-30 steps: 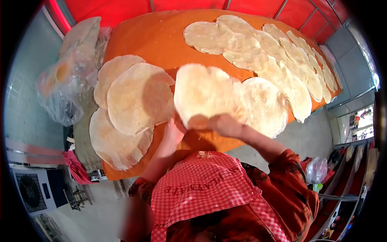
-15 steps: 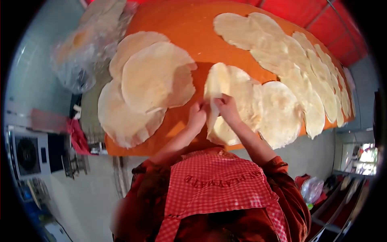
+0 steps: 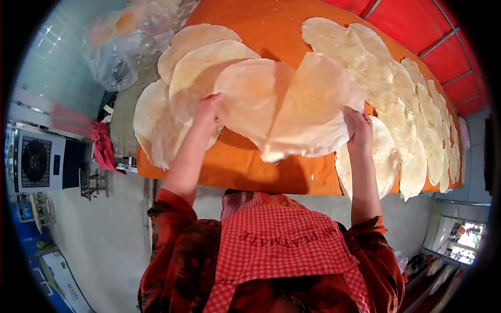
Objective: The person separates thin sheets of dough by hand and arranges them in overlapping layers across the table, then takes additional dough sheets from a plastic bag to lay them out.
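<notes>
My left hand (image 3: 207, 112) pinches the left edge of a thin round flatbread (image 3: 246, 96). My right hand (image 3: 360, 128) grips the right edge of a second thin flatbread (image 3: 318, 104). Both sheets are raised over the orange cloth (image 3: 250, 175) and meet along a slanting line between my hands, their lower edges together. Whether they are joined there I cannot tell. Overlapping flatbreads (image 3: 156, 125) lie flat just left of my left hand. Beside and below my right hand is another flatbread (image 3: 380, 156).
Rows of overlapping flatbreads (image 3: 407, 115) cover the right side of the table. A clear plastic bag (image 3: 117, 62) sits at the upper left. On the floor side stand a gas stove (image 3: 39, 159) and, near it, a hanging pink cloth (image 3: 103, 146).
My hands have moved apart, left and right, from close together. The folded flatbread between them is now lifted and spread out as two sheets.
</notes>
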The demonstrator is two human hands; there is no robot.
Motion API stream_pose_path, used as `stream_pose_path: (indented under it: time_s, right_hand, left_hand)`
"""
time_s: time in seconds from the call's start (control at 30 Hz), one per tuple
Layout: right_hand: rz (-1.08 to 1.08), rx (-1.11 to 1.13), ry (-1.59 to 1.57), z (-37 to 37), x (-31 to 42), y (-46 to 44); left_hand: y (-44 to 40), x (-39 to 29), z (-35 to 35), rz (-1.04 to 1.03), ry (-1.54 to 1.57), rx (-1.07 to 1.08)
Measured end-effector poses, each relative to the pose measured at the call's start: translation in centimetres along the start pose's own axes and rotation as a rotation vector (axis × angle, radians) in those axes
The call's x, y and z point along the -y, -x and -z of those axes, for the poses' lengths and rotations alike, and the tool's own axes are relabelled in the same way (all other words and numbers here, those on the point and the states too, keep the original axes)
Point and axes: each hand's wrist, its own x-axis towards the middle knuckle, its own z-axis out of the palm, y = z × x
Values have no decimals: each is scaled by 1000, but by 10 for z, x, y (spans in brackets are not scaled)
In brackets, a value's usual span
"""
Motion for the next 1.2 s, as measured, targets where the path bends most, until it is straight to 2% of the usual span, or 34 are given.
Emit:
stream_pose_path:
  time_s: [0.1, 0.2, 0.33, 0.43, 0.47, 0.57, 0.7, 0.8, 0.9, 0.93, 0.97, 1.0, 1.03, 1.07, 1.1, 1.17, 1.2]
  right_hand:
    - [-46, 61, -15, 10, -4, -4]
    - [-73, 120, 14, 14, -9, -7]
    - [-92, 144, 68, 5, 6, -9]
    - [-196, 159, 209, 19, 21, -25]
    - [-156, 117, 293, 22, 22, -33]
    - [-104, 209, 465, 39, 52, -68]
    - [118, 347, 888, -7, 152, -77]
    - [198, 444, 1175, -58, 200, -71]
    - [230, 490, 1535, -74, 195, -82]
    - [268, 400, 1763, -94, 175, -62]
    - [468, 460, 1997, -82, 146, -71]
    - [84, 485, 2237, -111, 119, -58]
    - [211, 542, 2180, -98, 84, -52]
    - [383, 689, 2108, -118, 60, -22]
    - [329, 629, 2061, -129, 22, -14]
    - [-113, 786, 1367, -152, -32, 2]
    - [-98, 775, 1268, -168, -60, 9]
  left_hand:
    - [16, -13, 25, -106, 57, -108]
    - [18, -3, 59, -168, 42, -121]
    - [33, 21, 109, -220, -257, -199]
    - [50, 37, 140, -208, -353, -248]
    - [48, 44, 153, -206, -392, -263]
    - [47, 57, 170, -201, -365, -265]
    - [43, 71, 177, -240, -335, -303]
    - [86, 40, 153, -14, 14, -153]
    - [88, 52, 168, -80, -169, 35]
    - [95, 46, 165, -52, -163, 44]
    - [107, 32, 154, -26, -157, 51]
    - [113, 23, 145, -5, -152, 57]
    - [112, 25, 138, -90, -151, 62]
    - [111, 26, 129, -175, -150, 68]
    - [111, 28, 117, -259, -147, 75]
    - [119, 18, 82, -202, -210, 115]
    - [115, 27, 67, -355, -381, 137]
